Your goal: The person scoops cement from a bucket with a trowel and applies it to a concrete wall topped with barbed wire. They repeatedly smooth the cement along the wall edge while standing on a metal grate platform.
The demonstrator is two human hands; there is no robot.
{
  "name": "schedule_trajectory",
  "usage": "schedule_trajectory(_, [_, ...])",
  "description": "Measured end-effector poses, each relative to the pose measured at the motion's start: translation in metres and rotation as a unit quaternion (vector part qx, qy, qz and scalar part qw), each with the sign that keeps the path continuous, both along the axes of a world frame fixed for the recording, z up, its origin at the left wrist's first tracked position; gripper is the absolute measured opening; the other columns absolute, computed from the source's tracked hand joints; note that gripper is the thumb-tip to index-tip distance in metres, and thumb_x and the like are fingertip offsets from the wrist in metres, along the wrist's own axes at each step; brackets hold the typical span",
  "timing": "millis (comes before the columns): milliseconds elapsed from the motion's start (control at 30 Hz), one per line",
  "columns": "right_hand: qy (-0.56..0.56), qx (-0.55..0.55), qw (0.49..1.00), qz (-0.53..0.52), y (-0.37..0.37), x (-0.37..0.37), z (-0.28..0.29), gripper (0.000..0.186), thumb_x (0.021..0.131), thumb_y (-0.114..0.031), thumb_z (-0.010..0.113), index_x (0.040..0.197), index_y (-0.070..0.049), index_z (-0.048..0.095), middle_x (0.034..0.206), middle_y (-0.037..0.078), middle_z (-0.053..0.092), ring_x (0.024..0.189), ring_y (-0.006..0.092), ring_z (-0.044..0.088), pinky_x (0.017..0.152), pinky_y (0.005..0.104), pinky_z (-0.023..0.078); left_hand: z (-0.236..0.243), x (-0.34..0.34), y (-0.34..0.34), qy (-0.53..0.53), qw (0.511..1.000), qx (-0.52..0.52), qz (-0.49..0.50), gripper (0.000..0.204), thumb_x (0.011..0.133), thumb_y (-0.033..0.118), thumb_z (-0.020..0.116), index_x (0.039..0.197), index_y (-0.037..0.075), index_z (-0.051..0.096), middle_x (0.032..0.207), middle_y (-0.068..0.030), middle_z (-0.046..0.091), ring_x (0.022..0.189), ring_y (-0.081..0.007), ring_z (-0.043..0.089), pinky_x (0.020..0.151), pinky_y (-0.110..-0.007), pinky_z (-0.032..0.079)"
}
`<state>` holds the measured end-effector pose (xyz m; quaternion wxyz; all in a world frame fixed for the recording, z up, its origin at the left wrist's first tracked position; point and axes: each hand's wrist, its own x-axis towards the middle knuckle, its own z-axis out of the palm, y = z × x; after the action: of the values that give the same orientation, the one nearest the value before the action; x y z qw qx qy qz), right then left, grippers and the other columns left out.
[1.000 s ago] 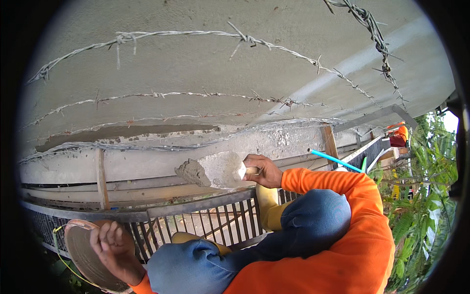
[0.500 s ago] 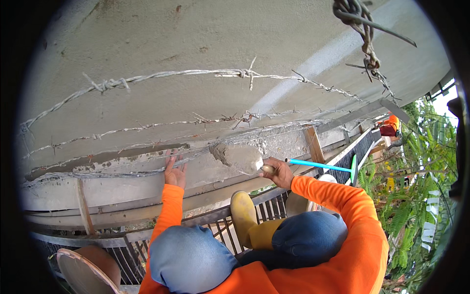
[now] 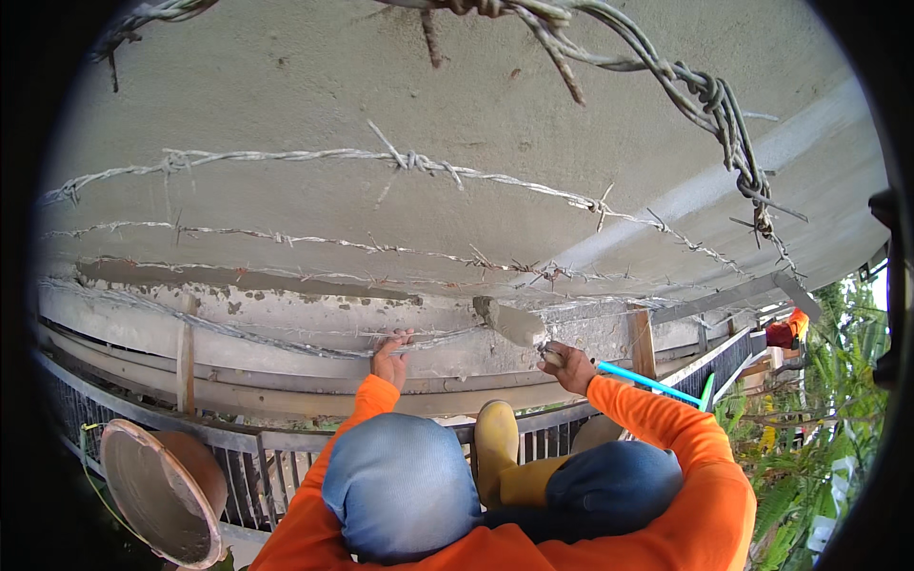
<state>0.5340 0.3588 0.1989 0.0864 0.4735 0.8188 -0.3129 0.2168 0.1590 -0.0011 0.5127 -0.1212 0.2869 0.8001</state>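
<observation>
My right hand [image 3: 568, 368] is closed round the handle of a trowel [image 3: 519, 325]. Grey mortar lies on the far end of its blade, which is against the ledge [image 3: 447, 314] at the foot of the wall. To the left, my left hand [image 3: 388, 359] is at the same ledge, its fingers bent round a low strand of barbed wire [image 3: 286, 344] that dips toward it. Just right of my right hand lies a turquoise-handled tool [image 3: 649, 383] with a green crosspiece.
More barbed wire [image 3: 333, 154] crosses in front of the grey wall [image 3: 333, 95]. A mortar-smeared bucket [image 3: 202, 471] stands at lower left. Below my yellow boot [image 3: 496, 443] runs a slatted metal walkway [image 3: 238, 440]. Wooden posts [image 3: 641, 343] stand along the ledge. Another person in orange [image 3: 792, 328] is far right.
My view has shifted left, bringing more of the bucket in. The trowel blade has turned, its tip pointing further up and away. My left hand's fingers, spread before, are now more bent.
</observation>
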Motion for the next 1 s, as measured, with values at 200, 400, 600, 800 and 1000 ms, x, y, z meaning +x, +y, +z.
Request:
schedule_trajectory(200, [-0.262,0.030,0.949,0.172,0.058,-0.086,0.004,0.047,0.093,-0.049,0.064,0.118,-0.009,0.070,0.109,0.021,0.073,0.100,0.0408,0.070,0.088,0.0466,0.056,0.016,0.002,-0.007,-0.012,0.999,-0.018,-0.042,0.025,0.088,0.009,0.062,0.111,0.018,0.057,0.115,-0.0001,0.067,0.130,-0.0209,0.055,0.108,-0.047,0.026])
schedule_trajectory(400, [-0.341,-0.017,0.933,0.117,0.079,-0.138,-0.018,0.047,0.094,-0.045,0.062,0.101,-0.001,0.076,0.107,0.021,0.074,0.090,0.0358,0.074,0.084,0.0465,0.058,0.017,0.007,-0.012,-0.002,1.000,0.010,-0.028,0.031,0.090,0.011,0.061,0.120,0.019,0.053,0.120,-0.0022,0.065,0.135,-0.0205,0.051,0.113,-0.052,0.018])
schedule_trajectory(600, [-0.256,0.031,0.943,0.211,0.071,-0.127,-0.024,0.043,0.093,-0.044,0.064,0.118,-0.011,0.072,0.109,0.021,0.073,0.103,0.0368,0.070,0.093,0.0443,0.055,0.016,0.005,-0.009,-0.008,1.000,0.005,-0.029,0.029,0.090,0.011,0.061,0.117,0.019,0.053,0.121,-0.0021,0.064,0.135,-0.0213,0.052,0.113,-0.051,0.018])
schedule_trajectory(800, [-0.201,0.036,0.973,0.107,0.054,-0.108,-0.019,0.048,0.090,-0.046,0.065,0.121,-0.010,0.071,0.115,0.025,0.070,0.111,0.0418,0.066,0.098,0.0453,0.051,0.018,0.003,-0.006,-0.021,0.999,-0.004,-0.025,0.029,0.090,0.011,0.061,0.117,0.019,0.053,0.122,-0.0019,0.064,0.137,-0.0224,0.051,0.114,-0.051,0.020])
schedule_trajectory(1000, [-0.287,0.115,0.842,0.443,0.070,-0.131,-0.032,0.039,0.093,-0.031,0.065,0.128,-0.012,0.068,0.113,0.017,0.068,0.089,0.0305,0.070,0.083,0.0391,0.057,0.021,0.002,-0.005,-0.026,0.999,-0.009,-0.037,0.034,0.091,0.011,0.060,0.122,0.020,0.051,0.125,-0.0030,0.065,0.139,-0.0220,0.049,0.116,-0.051,0.017])
